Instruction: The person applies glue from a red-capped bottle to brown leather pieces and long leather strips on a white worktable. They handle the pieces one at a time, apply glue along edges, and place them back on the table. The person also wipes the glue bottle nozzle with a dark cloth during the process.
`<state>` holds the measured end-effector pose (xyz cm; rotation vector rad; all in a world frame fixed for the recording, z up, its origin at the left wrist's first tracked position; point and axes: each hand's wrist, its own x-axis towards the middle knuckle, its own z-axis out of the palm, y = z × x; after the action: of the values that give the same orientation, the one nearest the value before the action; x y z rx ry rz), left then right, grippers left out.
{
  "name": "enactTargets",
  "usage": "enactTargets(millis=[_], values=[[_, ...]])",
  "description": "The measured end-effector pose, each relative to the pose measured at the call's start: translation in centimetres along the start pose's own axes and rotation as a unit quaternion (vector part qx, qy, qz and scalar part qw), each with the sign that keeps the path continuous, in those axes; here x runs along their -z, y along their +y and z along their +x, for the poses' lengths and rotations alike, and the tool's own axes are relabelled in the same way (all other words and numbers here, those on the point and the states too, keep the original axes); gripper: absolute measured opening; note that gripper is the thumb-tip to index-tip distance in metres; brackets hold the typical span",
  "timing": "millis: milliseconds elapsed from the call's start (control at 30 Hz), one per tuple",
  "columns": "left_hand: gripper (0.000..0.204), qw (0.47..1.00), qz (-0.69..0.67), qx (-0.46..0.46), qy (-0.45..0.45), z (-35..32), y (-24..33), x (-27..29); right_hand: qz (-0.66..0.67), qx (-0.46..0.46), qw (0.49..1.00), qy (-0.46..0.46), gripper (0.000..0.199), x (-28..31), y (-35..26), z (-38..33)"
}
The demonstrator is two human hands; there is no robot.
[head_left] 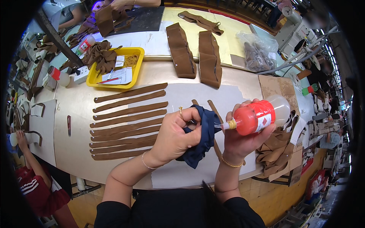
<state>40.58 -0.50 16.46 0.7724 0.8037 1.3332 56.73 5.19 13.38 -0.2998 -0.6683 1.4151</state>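
My left hand (175,135) grips a dark blue cloth (201,138) bunched over its fingers. My right hand (241,138) holds a clear squeeze bottle (258,116) with a red label, tipped sideways so its nozzle points left into the cloth. Both hands hover above a white sheet (178,97) on the beige worktable (72,148). Several long brown suede strips (127,121) lie in a row to the left of my left hand. Two more strips (215,110) run under my hands, partly hidden.
A yellow tray (131,72) with papers and brown scraps sits at the back left. Wide brown pieces (197,53) lie behind the sheet. A pile of brown cut parts (277,150) rests at the right edge. Another person's arm (32,163) reaches in at lower left.
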Motion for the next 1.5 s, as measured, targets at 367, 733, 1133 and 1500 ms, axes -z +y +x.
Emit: enactTargets(millis=[367,733,1133,1500], values=[[0.012,1.0,-0.015,0.012,-0.014,0.0,0.2,0.3,0.02,-0.021,0.998,0.063,0.071,-1.3,0.1,0.3],[0.012,0.999,-0.017,0.03,-0.01,-0.2,0.5,0.3,0.05,-0.026,0.996,0.072,0.071,-1.6,-0.3,0.5],[0.014,0.996,-0.06,0.043,-0.048,-0.1,0.0,1.1,0.038,-0.02,0.995,0.091,0.073,-2.1,-0.6,0.6],[0.031,0.991,-0.117,0.043,-0.057,0.3,0.1,1.3,-0.031,-0.027,0.999,0.026,0.072,-1.1,0.0,0.3]])
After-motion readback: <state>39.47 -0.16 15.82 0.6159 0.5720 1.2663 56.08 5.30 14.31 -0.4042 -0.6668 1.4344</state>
